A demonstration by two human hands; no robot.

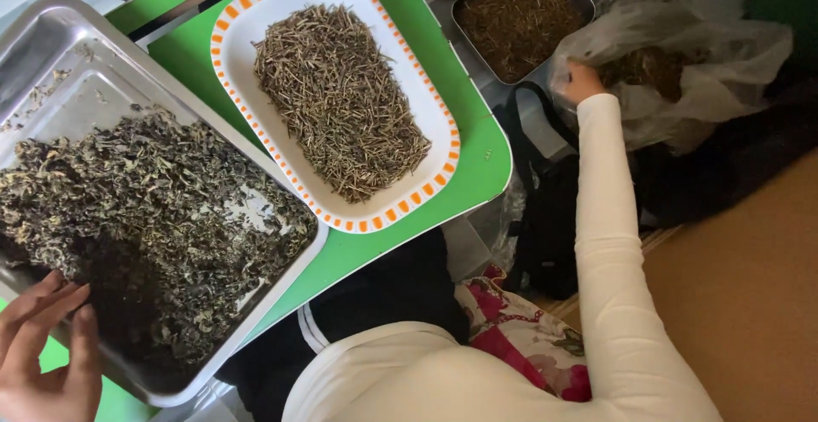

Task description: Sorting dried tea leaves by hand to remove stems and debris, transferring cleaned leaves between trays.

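Head view: steel tray (51,55) rim under left grip (47,358), bottom-left.

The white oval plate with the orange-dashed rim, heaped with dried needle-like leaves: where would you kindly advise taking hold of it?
Probably by the bare rim of the white oval plate at its two long sides, one hand coming from each side. The leaf heap fills the middle, the rim is clear, and it lies flat on the green tray, so a level lift seems safest.
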